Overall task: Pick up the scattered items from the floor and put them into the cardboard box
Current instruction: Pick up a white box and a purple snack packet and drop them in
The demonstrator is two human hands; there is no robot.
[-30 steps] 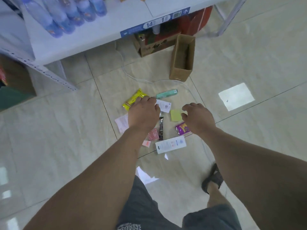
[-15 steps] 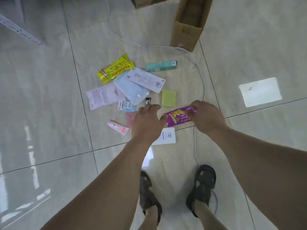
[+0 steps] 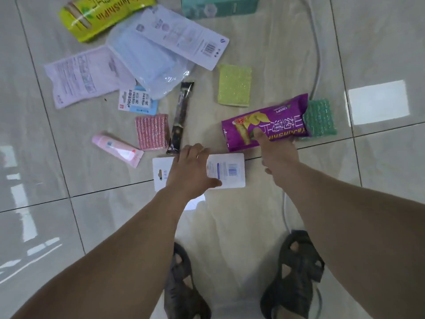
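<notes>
Two hands at work: left hand (image 3: 190, 169) and right hand (image 3: 274, 155), both reaching down from the lower half of the frame.
Item count: about a dozen scattered items lie on the tiled floor (image 3: 379, 203), none seen boxed.
Left grip: fingers spread, palm flat over the white carded pack (image 3: 230, 170) at frame centre; not closed on it, though whether the palm presses it I cannot tell.
Right grip: thumb on top of the purple snack pack (image 3: 264, 122), the other fingers hidden beneath or behind it; reads as a pinch that holds the pack, whose near end looks slightly lifted.
Beside the purple pack: green sponge (image 3: 320, 118), touching or tucked under its right end.
Upper centre: yellow-green sponge (image 3: 234, 85), apart from the rest.
Centre left: dark wrapped bar (image 3: 181, 116), pink sponge (image 3: 151, 131) just beside it, pink tube (image 3: 117, 148) further left.
Upper left: yellow snack pack (image 3: 101, 17), blue cloth pack (image 3: 149, 63), pale paper sachet (image 3: 85, 74), small label card (image 3: 135, 101).
Top edge: teal carton (image 3: 218, 5), cut off by the frame.
Cardboard box: out of frame; its place cannot be told from here.
Step in hand: first pickups, one item per hand.
Next move calls for: left fingertips to catch an edge of the flat card, which lies flush to the tile, then both hands to rise and carry to the box.
Hazard: white cable (image 3: 318, 56) runs along the right side, near the feet.
</notes>
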